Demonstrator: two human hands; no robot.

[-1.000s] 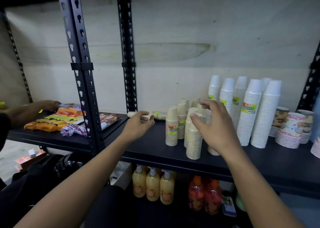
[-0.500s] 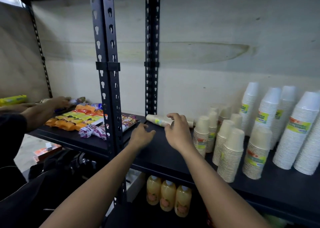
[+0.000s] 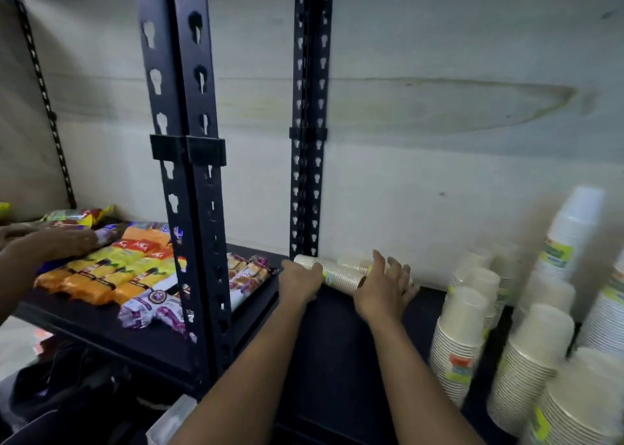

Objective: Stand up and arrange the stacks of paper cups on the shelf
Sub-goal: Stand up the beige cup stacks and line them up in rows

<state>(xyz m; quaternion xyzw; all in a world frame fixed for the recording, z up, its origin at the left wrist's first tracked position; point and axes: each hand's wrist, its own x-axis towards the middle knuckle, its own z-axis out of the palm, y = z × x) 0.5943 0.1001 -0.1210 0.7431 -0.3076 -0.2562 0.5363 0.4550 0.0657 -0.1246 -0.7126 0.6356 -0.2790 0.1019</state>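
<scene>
My left hand grips the toppled cup stack lying at the shelf's back edge, my right hand spread at its open end; I should raise both ends together so it stays nested.

A shelf has a dark, matt, smooth surface. It sits in a rack of black painted metal uprights, dull in finish and punched with keyhole slots. The wall behind is pale, bare plywood, matt, with visible grain and a long dark streak. A lying stack of paper cups is matt cream paper, its nested rims forming fine ridges. The upright stacks of paper cups look alike, with printed colour labels. The taller white cup stacks look smoother. The snack packets are glossy, crinkled plastic film.
</scene>
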